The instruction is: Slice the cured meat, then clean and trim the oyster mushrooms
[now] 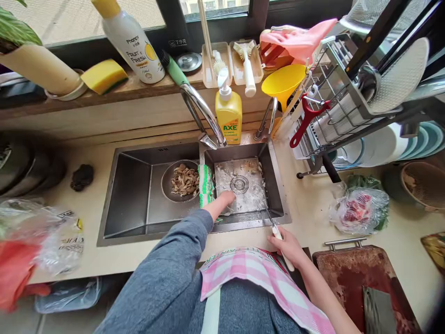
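Note:
My left hand point(227, 198) reaches down into the right sink basin point(239, 215), just below the drain point(239, 184); its fingers point down and away, and I cannot make out whether they hold anything. My right hand point(288, 244) is closed around the white handle of a slim metal-ended utensil point(276, 232); its thin metal part points up-left over the basin's front right edge, its exact kind unclear. Wet scraps lie on the basin floor. A green-and-white cloth point(206, 185) hangs over the divider. Beside it, a round pan point(168, 178) of sliced mushrooms point(185, 180) sits in the left basin.
The faucet point(208, 111) and a yellow AXE soap bottle point(228, 116) stand behind the sink. At right are a utensil rack point(333, 93), wrapped meat point(359, 208), and a cutting board point(347, 273) bearing a cleaver point(378, 308). Plastic bags point(62, 241) lie at left.

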Demonstrator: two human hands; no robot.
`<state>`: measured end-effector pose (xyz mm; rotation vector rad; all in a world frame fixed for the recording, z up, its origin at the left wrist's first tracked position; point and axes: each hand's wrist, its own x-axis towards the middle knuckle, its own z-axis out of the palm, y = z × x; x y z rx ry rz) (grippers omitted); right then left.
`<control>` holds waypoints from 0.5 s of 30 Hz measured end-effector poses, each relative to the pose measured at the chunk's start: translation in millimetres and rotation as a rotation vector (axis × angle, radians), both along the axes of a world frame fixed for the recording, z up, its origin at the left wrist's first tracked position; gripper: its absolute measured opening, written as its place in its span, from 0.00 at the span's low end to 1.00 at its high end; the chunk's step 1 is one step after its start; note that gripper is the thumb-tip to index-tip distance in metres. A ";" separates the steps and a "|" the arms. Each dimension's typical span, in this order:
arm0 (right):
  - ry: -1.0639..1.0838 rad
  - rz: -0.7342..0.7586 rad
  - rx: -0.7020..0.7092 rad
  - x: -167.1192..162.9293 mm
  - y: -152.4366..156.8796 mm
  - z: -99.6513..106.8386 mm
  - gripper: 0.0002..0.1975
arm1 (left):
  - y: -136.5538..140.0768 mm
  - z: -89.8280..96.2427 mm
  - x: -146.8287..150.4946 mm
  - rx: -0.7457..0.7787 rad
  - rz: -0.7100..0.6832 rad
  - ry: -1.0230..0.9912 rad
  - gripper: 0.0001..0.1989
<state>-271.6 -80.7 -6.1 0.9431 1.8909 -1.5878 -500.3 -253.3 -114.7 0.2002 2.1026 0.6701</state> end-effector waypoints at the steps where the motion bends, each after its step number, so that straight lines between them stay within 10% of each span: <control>1: 0.001 -0.006 0.005 0.5 0.2 0.9 0.11 | -0.8 -7.5 11.8 -0.018 -0.013 -0.030 0.13; 8: 0.012 -0.008 0.023 3.2 2.5 -4.8 0.11 | -7.7 -21.8 40.4 0.018 -0.064 -0.224 0.14; 15: 0.031 0.085 0.093 -7.5 -3.1 -7.3 0.09 | -3.9 27.8 27.9 0.415 -0.026 -0.410 0.17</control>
